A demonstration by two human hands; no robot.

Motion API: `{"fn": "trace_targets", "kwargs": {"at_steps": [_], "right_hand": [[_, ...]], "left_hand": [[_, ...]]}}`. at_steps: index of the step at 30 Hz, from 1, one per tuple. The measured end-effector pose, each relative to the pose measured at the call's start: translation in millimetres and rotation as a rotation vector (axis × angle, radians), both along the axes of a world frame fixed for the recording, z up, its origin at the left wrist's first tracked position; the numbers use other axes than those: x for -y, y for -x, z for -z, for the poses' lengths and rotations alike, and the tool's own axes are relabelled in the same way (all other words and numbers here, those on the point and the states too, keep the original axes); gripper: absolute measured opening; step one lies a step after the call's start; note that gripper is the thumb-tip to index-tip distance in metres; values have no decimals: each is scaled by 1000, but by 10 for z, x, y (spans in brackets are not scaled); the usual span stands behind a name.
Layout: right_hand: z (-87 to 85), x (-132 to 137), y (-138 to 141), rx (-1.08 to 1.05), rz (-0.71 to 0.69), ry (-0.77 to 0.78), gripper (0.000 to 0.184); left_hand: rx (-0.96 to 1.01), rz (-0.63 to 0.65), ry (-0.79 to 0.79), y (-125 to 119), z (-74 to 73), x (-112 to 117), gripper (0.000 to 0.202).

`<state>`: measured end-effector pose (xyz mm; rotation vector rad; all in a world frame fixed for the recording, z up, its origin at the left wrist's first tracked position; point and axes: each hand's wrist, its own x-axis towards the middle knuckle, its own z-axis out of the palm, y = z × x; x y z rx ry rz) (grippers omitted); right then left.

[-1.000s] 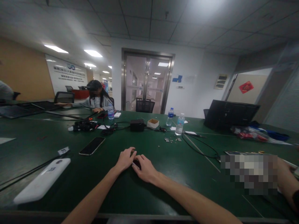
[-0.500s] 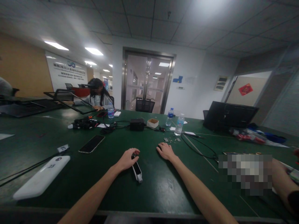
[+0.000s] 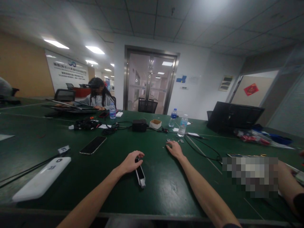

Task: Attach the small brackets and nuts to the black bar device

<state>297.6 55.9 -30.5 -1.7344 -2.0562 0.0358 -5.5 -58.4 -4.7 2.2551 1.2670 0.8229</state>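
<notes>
My left hand (image 3: pixel 132 162) curls over the far end of a narrow white device with a black face (image 3: pixel 140 174). The thumb lies against it, and its pale grey near end points toward me. To the right, my right hand (image 3: pixel 175 149) rests low on the green table, fingers bent down and close together; whatever is under the fingertips is hidden. Just beyond those fingers lie several small metal pieces (image 3: pixel 181 141), partly covered by the hand.
On the left are a black phone (image 3: pixel 93 145) and a long white case (image 3: pixel 44 179). Ahead stand a black box (image 3: pixel 139 125), a small open carton (image 3: pixel 155 123) and water bottles (image 3: pixel 182 125). A cable (image 3: pixel 201 155) curves at right; another person's arm (image 3: pixel 288 179) reaches in beyond it.
My right hand has slid right and slightly forward, onto the small metal pieces. My left hand stays at the white device. Across the table, the person has lowered a dark flat frame.
</notes>
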Motion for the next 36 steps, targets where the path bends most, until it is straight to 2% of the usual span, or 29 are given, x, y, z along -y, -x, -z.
{"fn": "trace_targets", "kwargs": {"at_steps": [3,5,8,13,17,19,22,28,36], "right_hand": [[20,47,103,36,-231,-25,30],[42,43,158,56,-238,-2,28],[74,-25,136,59,-82,7,25],[110,-168,-150,43,170,-8,28],[137,-314,-402,37,350,-46,45],[158,-441,-497,32,386,-20,57],[202,-692,-601,34,358,56,70],[278,-1186,-682,33,286,151,80],[334,-1506,-656,12,104,203,81]], "left_hand": [[-7,-7,5,-25,-35,19,28],[-12,-15,5,-35,-53,29,27],[-10,-14,11,-31,-56,31,27],[-6,-2,4,-12,-30,21,27],[3,-5,3,-17,-17,14,27],[-1,-6,5,-20,-7,1,27],[-5,5,36,-24,9,-26,28],[-36,4,112,-69,-28,-48,29],[-62,62,175,-105,-61,-120,29]]}}
